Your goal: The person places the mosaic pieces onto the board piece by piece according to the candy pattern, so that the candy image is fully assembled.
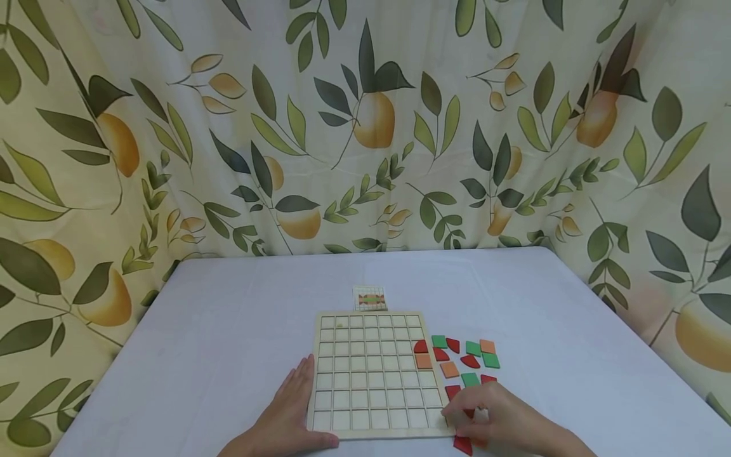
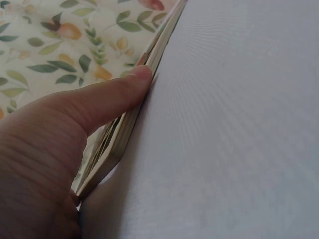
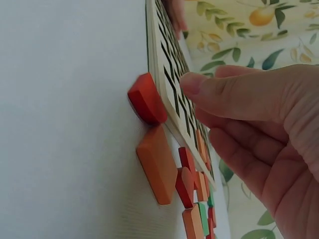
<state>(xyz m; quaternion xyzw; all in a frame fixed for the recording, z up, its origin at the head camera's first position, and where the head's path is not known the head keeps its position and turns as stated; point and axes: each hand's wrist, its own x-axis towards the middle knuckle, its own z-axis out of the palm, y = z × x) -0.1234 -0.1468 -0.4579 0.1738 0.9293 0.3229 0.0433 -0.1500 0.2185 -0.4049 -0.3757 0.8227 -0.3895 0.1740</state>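
Observation:
A pale wooden grid board [image 1: 360,381] lies on the table. My left hand [image 1: 288,406] rests against its left side with extended fingers; the thumb [image 2: 114,97] presses along the front edge. My right hand [image 1: 502,412] is at the board's front right corner. Over the grid there, its thumb [image 3: 219,89] and bent index finger come together; I cannot tell whether a piece is between them. A red curved piece [image 1: 421,346] and an orange square [image 1: 423,361] sit in the right-hand column. Beside the corner lie a red piece [image 3: 147,99] and an orange piece [image 3: 157,164].
Several red, green and orange pieces lie right of the board, among them a green square [image 1: 491,360] and a red curved piece [image 1: 470,361]. A small pattern card [image 1: 370,306] lies behind the board. The white-covered table [image 1: 228,330] backs onto a leaf-and-fruit curtain [image 1: 365,190].

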